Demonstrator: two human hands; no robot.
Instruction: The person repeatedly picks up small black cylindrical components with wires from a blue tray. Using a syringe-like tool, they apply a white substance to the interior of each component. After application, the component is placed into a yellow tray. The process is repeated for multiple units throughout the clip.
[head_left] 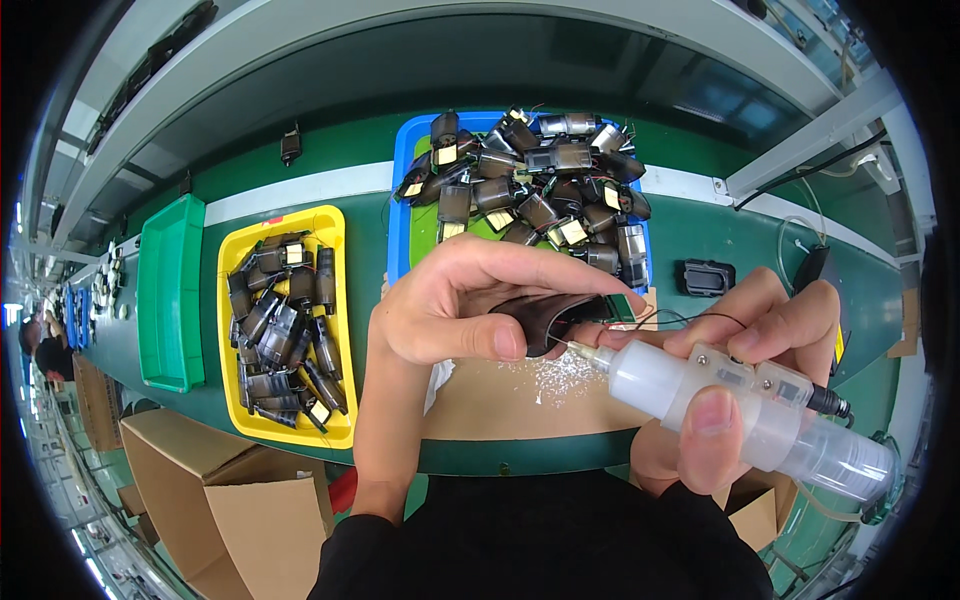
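Note:
My left hand (pixel 440 305) is closed around a dark brown plastic housing (pixel 537 320), thumb on the near side and fingers curled over the far side. A strip of green circuit board (pixel 622 308) shows at the housing's right end. Thin dark wires (pixel 690 317) run from there toward my right fingertips. My right hand (pixel 765 340) grips a translucent white dispensing syringe (pixel 655 382), tilted with its needle pointing up and left. The needle tip reaches the housing's opening; whether it touches the inside cannot be told. A tube hangs from the syringe's rear end.
A blue tray (pixel 398 225) heaped with similar dark assemblies stands behind my hands. Left of it are a yellow tray (pixel 345 335) of them and a green tray (pixel 172 295). White crumbs (pixel 570 380) dot a brown sheet (pixel 480 415). A black case part (pixel 706 278) lies right; cardboard boxes (pixel 265 510) stand below.

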